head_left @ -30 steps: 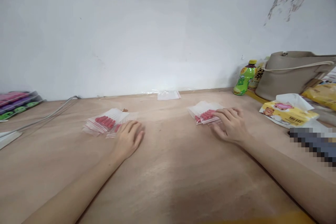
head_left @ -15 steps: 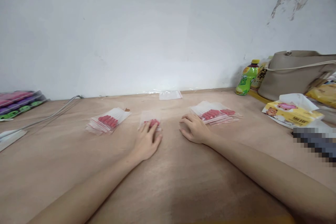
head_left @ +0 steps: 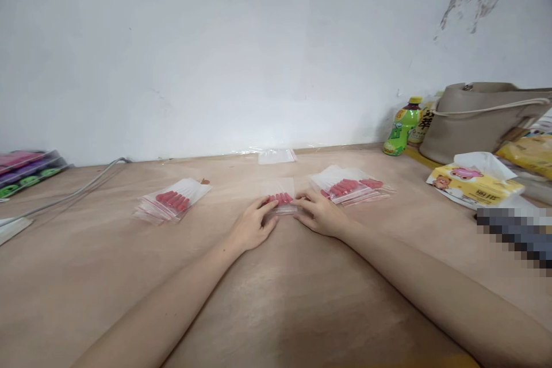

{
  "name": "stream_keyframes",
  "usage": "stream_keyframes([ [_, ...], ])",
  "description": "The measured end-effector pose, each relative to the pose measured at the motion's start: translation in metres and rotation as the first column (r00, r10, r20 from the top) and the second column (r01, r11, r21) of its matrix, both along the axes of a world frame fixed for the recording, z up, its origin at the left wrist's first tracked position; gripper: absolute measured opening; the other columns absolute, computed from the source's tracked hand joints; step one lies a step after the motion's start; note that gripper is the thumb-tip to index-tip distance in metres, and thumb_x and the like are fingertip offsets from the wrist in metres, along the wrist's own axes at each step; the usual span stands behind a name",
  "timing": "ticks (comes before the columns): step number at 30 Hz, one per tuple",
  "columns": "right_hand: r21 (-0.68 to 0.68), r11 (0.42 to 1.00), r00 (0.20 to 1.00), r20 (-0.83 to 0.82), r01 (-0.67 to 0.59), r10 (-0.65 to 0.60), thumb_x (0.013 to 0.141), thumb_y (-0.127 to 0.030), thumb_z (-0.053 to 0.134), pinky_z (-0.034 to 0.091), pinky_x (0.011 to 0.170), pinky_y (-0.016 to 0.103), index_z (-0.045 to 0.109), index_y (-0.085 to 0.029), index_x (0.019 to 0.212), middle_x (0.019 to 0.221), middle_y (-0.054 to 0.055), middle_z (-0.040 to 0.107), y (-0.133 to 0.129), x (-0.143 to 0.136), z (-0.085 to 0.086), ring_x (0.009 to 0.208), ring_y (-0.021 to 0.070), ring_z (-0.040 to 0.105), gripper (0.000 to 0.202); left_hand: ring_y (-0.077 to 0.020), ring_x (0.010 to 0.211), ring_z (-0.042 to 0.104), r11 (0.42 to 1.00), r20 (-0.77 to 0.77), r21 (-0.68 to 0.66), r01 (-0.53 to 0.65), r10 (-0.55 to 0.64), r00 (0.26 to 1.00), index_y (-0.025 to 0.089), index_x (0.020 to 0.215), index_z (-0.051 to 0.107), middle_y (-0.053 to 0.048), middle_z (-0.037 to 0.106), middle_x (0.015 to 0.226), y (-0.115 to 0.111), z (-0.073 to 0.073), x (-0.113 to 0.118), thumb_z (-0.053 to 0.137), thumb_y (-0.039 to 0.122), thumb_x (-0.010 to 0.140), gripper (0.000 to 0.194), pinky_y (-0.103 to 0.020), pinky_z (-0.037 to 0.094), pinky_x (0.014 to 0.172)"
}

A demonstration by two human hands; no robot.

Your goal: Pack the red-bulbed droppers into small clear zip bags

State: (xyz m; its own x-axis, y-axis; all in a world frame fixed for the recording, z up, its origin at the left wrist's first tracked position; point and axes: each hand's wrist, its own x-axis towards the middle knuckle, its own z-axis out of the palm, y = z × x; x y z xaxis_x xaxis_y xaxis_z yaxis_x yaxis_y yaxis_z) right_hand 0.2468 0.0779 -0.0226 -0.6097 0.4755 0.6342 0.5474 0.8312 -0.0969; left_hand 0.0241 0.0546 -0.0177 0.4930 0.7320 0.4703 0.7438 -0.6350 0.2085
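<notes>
A small clear zip bag with several red pieces (head_left: 281, 198) lies flat between my two hands. My left hand (head_left: 255, 224) touches its left edge with the fingertips, thumb apart from the fingers. On the bag's right edge rest the fingertips of my right hand (head_left: 319, 214), also with thumb and fingers apart. A stack of similar filled bags (head_left: 172, 200) lies to the left. Another pile of filled bags (head_left: 345, 186) is just beyond and right of my right hand.
Near the wall lies a flat clear bag (head_left: 277, 156). At right stand a green bottle (head_left: 402, 129), a grey handbag (head_left: 470, 121), a yellow tissue pack (head_left: 478, 184) and a blurred dark object (head_left: 515, 236). At left are a cable (head_left: 95, 181) and colourful packs (head_left: 28, 169).
My left hand has moved right and the small bag with red pieces has slid along to the middle. My right hand now touches its right edge.
</notes>
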Motion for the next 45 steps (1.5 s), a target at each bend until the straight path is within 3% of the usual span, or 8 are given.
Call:
stream_keyframes([
  [8, 0.169, 0.984, 0.993, 0.087, 0.060, -0.075, 0.082, -0.013, 0.045, 0.043, 0.074, 0.029, 0.063, -0.016, 0.078, 0.079, 0.007, 0.061, 0.011, -0.001, -0.005, 0.078, 0.0152, 0.053, 0.019, -0.0227, 0.104, 0.053, 0.998, 0.016, 0.058, 0.008, -0.009, 1.000, 0.019, 0.114, 0.056, -0.010, 0.054, 0.115, 0.003, 0.000, 0.006, 0.050, 0.022, 0.083, 0.032, -0.038, 0.045, 0.087],
  [13, 0.253, 0.966, 0.992, 0.101, 0.047, -0.074, 0.083, -0.013, 0.044, 0.040, 0.077, 0.029, 0.063, -0.016, 0.074, 0.075, 0.005, 0.062, 0.011, 0.000, -0.003, 0.072, 0.0135, 0.052, 0.021, -0.0245, 0.101, 0.052, 0.992, 0.010, 0.120, 0.042, -0.044, 0.999, 0.017, 0.110, 0.058, -0.011, 0.056, 0.109, 0.003, 0.002, 0.009, 0.052, 0.024, 0.081, 0.030, -0.042, 0.043, 0.088],
  [24, 0.269, 0.963, 0.988, 0.145, 0.009, -0.050, 0.083, -0.013, 0.040, 0.034, 0.078, 0.030, 0.059, -0.017, 0.069, 0.067, 0.003, 0.058, 0.013, -0.002, 0.001, 0.065, 0.0118, 0.049, 0.024, -0.0181, 0.088, 0.057, 0.940, -0.041, 0.285, 0.185, -0.181, 0.983, 0.018, 0.086, 0.062, -0.005, 0.064, 0.089, 0.018, 0.000, 0.028, 0.048, 0.019, 0.083, 0.014, -0.034, 0.046, 0.081],
  [36, 0.296, 0.955, 0.991, 0.110, 0.037, -0.073, 0.085, -0.020, 0.042, 0.031, 0.073, 0.031, 0.061, -0.017, 0.076, 0.071, 0.004, 0.061, 0.010, -0.002, 0.002, 0.071, 0.0137, 0.051, 0.022, -0.0193, 0.082, 0.058, 0.858, -0.204, 0.434, 0.274, -0.202, 0.958, 0.015, 0.076, 0.061, -0.006, 0.065, 0.082, 0.029, 0.001, 0.040, 0.042, 0.012, 0.084, 0.021, -0.032, 0.047, 0.073],
  [45, 0.325, 0.945, 0.989, 0.130, 0.030, -0.076, 0.082, -0.015, 0.044, 0.028, 0.075, 0.032, 0.061, -0.017, 0.070, 0.067, 0.002, 0.061, 0.006, -0.001, 0.007, 0.069, 0.0125, 0.048, 0.020, -0.0175, 0.077, 0.057, 0.830, -0.278, 0.471, 0.299, -0.182, 0.943, 0.014, 0.074, 0.058, -0.006, 0.064, 0.078, 0.031, 0.005, 0.035, 0.041, 0.012, 0.085, 0.021, -0.031, 0.045, 0.070],
])
